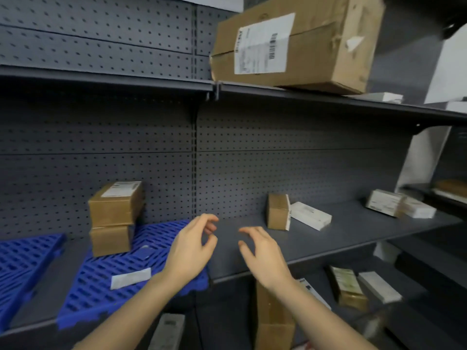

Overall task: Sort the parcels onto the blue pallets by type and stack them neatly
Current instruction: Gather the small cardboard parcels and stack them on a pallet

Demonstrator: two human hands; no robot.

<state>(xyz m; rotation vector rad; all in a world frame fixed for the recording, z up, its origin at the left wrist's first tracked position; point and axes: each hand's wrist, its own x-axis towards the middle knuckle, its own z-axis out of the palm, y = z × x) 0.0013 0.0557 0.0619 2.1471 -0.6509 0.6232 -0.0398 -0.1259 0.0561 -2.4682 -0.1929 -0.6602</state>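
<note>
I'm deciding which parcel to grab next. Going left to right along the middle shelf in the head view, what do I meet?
Leftmost blue pallet → two stacked brown boxes → left hand → right hand → upright brown box → flat white box → far-right parcels.

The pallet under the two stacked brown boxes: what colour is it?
The pallet is bright blue; the head view shows it.

A labelled brown parcel (116, 205) sits squarely on a second brown parcel (111, 239) at the back of a blue slatted pallet (88, 294); a flat white packet (131, 277) lies near its front, and another blue pallet (22, 261) lies to its left
</note>
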